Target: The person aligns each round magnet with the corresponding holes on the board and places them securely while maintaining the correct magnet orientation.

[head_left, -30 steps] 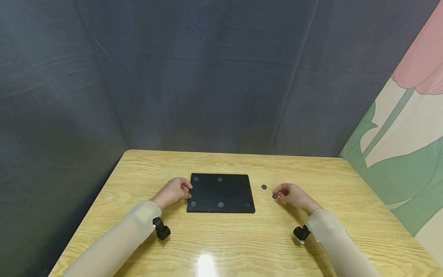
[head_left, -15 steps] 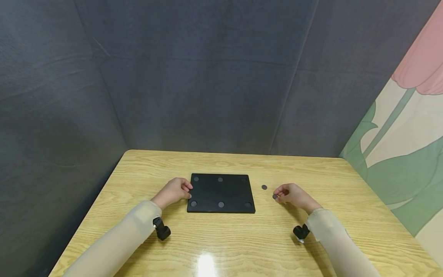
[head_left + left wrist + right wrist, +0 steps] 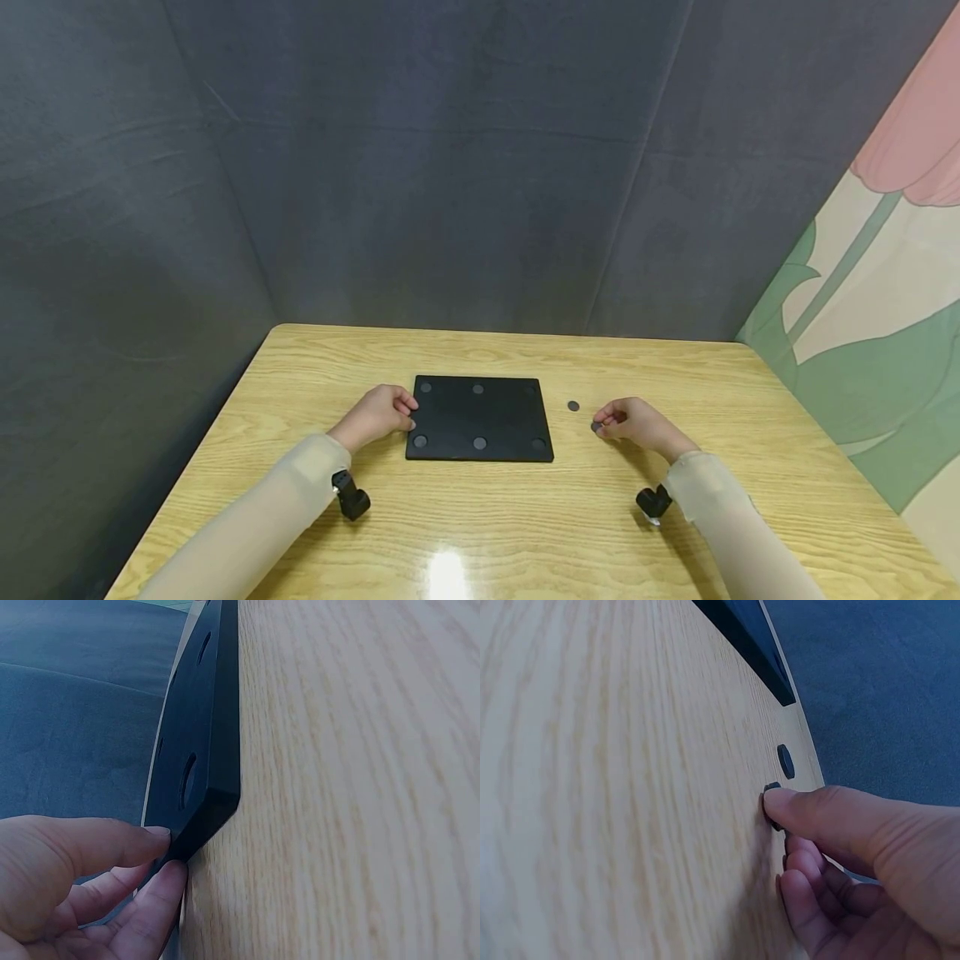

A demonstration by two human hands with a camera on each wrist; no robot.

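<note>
A flat black rectangular board (image 3: 480,417) lies on the table, with several round recesses along its far and near edges. At its left edge my left hand (image 3: 378,412) grips the board between thumb and fingers; the left wrist view shows the thumb (image 3: 142,841) at the rim by a round recess (image 3: 188,782). To the right of the board, my right hand (image 3: 633,423) pinches a small dark disc (image 3: 773,787) at the tabletop, partly covered by the thumb. A second dark disc (image 3: 573,406) lies flat between the board and that hand.
The wooden table (image 3: 480,517) has a glare spot near its front. A dark curtain (image 3: 450,167) hangs behind and to the left. On the right is a cloth with a tulip pattern (image 3: 885,333). Black cameras sit on both wrists.
</note>
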